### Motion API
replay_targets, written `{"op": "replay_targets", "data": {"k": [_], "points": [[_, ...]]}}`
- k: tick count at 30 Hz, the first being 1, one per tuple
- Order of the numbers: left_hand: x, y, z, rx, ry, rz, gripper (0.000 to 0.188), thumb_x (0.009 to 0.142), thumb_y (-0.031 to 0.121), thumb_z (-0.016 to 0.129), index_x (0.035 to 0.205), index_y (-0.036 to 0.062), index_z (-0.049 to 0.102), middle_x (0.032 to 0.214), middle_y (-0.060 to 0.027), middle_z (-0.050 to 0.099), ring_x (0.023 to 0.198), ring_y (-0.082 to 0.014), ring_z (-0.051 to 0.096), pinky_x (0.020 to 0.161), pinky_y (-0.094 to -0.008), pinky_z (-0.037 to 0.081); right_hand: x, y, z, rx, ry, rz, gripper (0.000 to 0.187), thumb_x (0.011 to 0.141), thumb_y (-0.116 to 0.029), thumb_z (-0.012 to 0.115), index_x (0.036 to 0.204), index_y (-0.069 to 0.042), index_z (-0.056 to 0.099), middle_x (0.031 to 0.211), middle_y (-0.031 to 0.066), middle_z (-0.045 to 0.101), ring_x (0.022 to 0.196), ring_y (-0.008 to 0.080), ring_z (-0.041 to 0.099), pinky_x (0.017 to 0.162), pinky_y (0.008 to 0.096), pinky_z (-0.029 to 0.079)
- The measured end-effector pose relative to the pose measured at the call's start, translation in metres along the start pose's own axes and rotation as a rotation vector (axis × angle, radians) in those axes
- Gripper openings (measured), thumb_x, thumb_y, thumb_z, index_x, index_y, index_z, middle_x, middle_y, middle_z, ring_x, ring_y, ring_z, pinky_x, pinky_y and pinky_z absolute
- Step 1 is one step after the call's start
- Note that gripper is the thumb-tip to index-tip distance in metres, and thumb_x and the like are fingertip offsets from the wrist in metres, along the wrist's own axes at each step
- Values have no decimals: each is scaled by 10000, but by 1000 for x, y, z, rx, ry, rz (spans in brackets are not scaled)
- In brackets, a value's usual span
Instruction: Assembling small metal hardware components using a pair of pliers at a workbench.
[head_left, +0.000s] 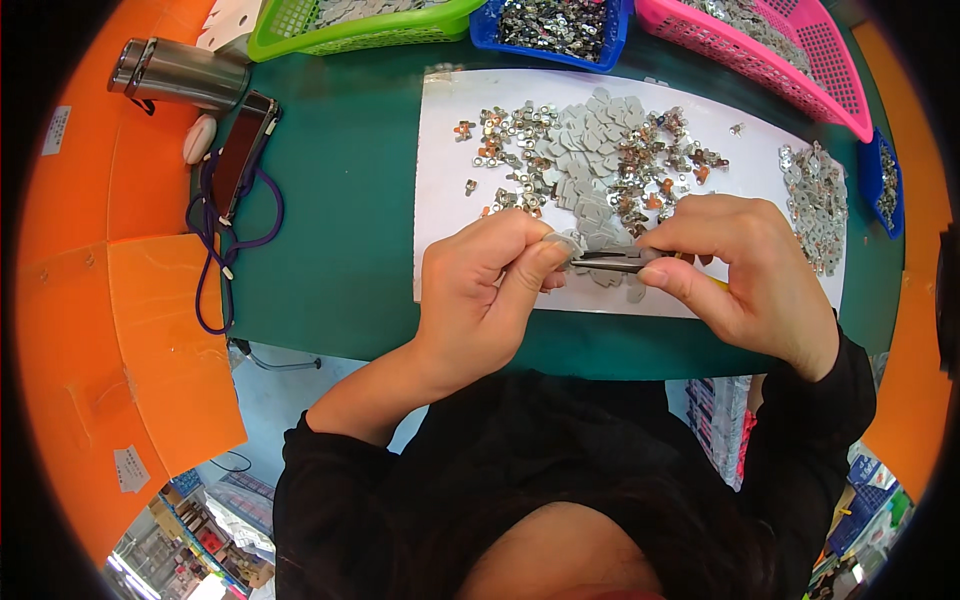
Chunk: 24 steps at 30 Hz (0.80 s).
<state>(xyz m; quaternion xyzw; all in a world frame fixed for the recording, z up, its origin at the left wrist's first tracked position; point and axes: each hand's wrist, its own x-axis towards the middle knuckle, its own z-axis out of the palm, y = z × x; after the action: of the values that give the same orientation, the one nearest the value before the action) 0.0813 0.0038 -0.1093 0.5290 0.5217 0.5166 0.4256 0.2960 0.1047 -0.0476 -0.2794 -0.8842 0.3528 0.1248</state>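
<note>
My left hand (485, 290) is closed in a pinch on a flat grey metal plate (568, 243) near the front edge of the white sheet (438, 180). In my right hand (745, 270) is a pair of long-nose pliers (612, 260), its tips pointing left and meeting the plate. Fingers cover part of the plate and most of the plier handles, so a small part at the tips cannot be made out. Just beyond both hands lies a heap of similar grey plates (590, 150). Small metal clips with orange-brown bits (510, 140) flank the heap, with more clips (650, 160) on its right.
Along the back stand a green basket (365, 38), a blue bin (545, 63) and a pink basket (825, 95). Round metal pieces (815, 210) lie right, beside a small blue tray (868, 190). A steel flask (185, 72) and a phone (245, 155) with a purple cord are left.
</note>
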Motion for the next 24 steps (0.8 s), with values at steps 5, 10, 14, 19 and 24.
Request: {"op": "replay_targets", "data": {"k": [5, 10, 14, 19, 24], "points": [[0, 1, -2, 48, -46, 30, 111, 934, 22, 594, 838, -11, 636, 692, -56, 612, 613, -121, 567, 566, -251, 436, 0, -3, -4, -64, 4, -39, 230, 798, -190, 742, 894, 14, 701, 708, 144, 613, 646, 319, 593, 577, 369, 441], [0, 5, 1, 20, -41, 21, 107, 930, 16, 596, 836, -5, 642, 690, -54, 603, 607, -127, 557, 558, -264, 426, 1, -4, -6, -102, 10, -55, 234, 797, -200, 742, 893, 9, 701, 703, 145, 601, 661, 329, 590, 585, 378, 438], [3, 3, -2, 80, -73, 20, 102, 931, 11, 594, 840, -5, 638, 693, -51, 602, 611, -128, 562, 569, -265, 440, 0, -2, -3, -98, 37, -65, 228, 798, -196, 739, 898, 6, 705, 708, 144, 606, 665, 323, 593, 591, 375, 439], [2, 0, -1, 9, -65, 33, 105, 933, 17, 597, 835, -6, 628, 693, -51, 601, 611, -129, 562, 575, -266, 447, -3, -1, -2, -22, 25, -7, 213, 802, -183, 729, 901, 4, 709, 714, 138, 616, 669, 308, 602, 602, 365, 445], [-2, -4, 0, 21, -46, 61, 104, 936, 25, 602, 840, -4, 631, 703, -52, 603, 613, -134, 558, 570, -265, 435, -2, -1, -3, -1, 4, 0, 203, 808, -177, 722, 902, 3, 714, 707, 137, 616, 666, 306, 601, 601, 361, 444]]}}
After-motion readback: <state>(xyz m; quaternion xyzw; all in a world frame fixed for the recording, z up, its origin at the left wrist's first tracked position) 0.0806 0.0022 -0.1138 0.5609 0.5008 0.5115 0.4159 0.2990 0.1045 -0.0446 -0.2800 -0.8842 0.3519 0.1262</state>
